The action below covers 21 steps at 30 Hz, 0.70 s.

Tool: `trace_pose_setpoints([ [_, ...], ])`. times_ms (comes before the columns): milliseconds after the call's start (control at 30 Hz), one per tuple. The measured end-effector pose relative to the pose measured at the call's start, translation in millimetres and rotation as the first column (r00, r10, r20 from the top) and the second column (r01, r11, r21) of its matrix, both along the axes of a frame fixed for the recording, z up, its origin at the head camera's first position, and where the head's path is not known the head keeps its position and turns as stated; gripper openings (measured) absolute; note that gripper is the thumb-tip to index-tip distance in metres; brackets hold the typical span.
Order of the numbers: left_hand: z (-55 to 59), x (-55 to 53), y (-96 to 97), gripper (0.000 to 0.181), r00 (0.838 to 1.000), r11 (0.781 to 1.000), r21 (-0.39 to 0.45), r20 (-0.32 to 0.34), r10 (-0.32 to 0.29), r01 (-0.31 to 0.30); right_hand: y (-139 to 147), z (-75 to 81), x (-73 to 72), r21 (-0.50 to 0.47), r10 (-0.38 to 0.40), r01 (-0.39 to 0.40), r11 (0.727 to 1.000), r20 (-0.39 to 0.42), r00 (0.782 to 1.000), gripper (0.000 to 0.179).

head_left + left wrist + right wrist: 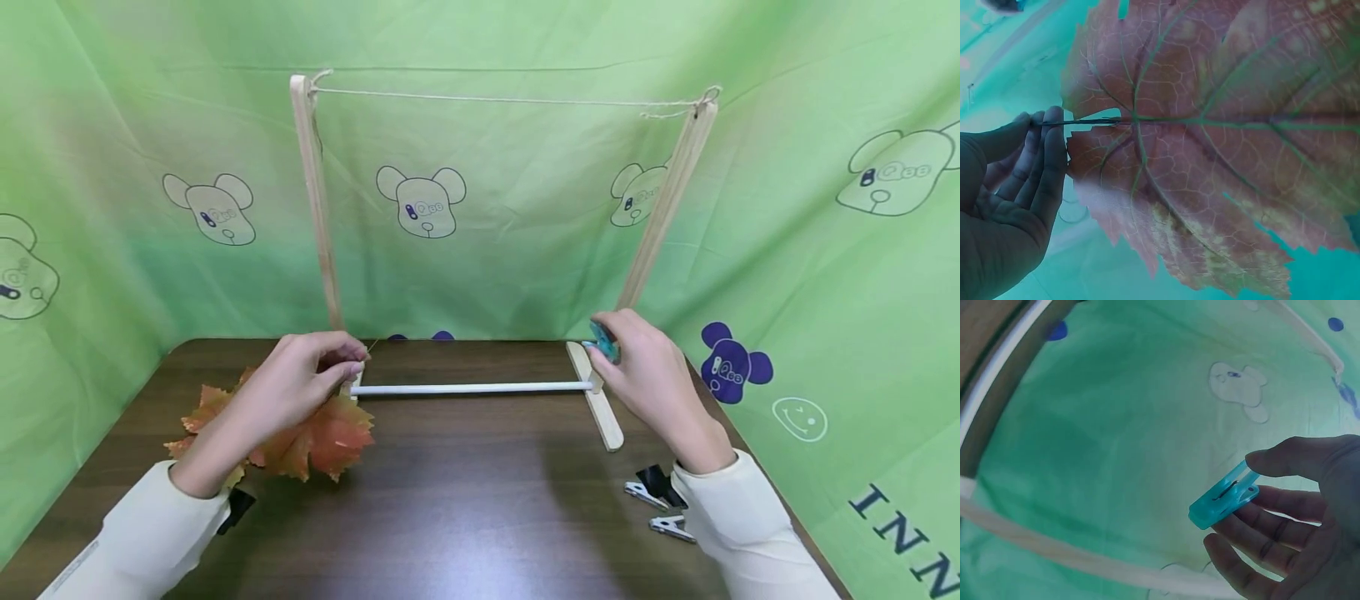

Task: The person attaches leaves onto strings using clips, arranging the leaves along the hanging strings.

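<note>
Between thumb and fingertips, my left hand [300,375] pinches the stem of an orange-red artificial leaf [1210,137]. The leaf hangs below that hand and wrist, partly hidden by them in the head view. My right hand [648,371] grips a translucent blue clothespin [1222,497] between thumb and fingers. Above both hands a thin string [480,98] spans the tops of two wooden posts [318,200]. My left hand is near the base of the left post, my right hand near that of the right post.
A white rod [472,388] joins the posts' feet, the right one a wooden foot [600,408]. Two metal clips [671,527] lie near my right sleeve on the brown table [450,517]. Green printed cloth [510,275] hangs behind and at both sides.
</note>
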<state>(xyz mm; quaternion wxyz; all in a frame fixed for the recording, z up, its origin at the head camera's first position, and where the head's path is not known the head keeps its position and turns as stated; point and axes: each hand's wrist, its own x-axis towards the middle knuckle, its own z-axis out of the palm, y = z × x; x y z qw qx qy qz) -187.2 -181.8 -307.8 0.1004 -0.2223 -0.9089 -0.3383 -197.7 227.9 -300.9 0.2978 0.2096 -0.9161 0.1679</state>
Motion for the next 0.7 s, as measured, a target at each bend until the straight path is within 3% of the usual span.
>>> trace_pose_setpoints([
  [267,16.1,-8.7,19.0,0.007,1.000,0.997,0.072,-0.002,0.023,-0.022,-22.7,26.0,-11.0,-0.036,0.115,-0.115,0.993,-0.005,0.993,0.029],
  [433,27.0,-14.0,25.8,0.007,0.999,0.992,0.118,-0.015,0.046,-0.044,-33.5,42.3,-17.3,-0.129,0.211,-0.203,0.971,0.044,0.977,0.028],
  [700,42.8,-24.6,30.7,0.007,0.993,0.986,0.146,-0.078,0.093,-0.081,-48.3,62.3,-27.5,-0.256,0.291,-0.258,0.932,0.100,0.952,0.026],
])
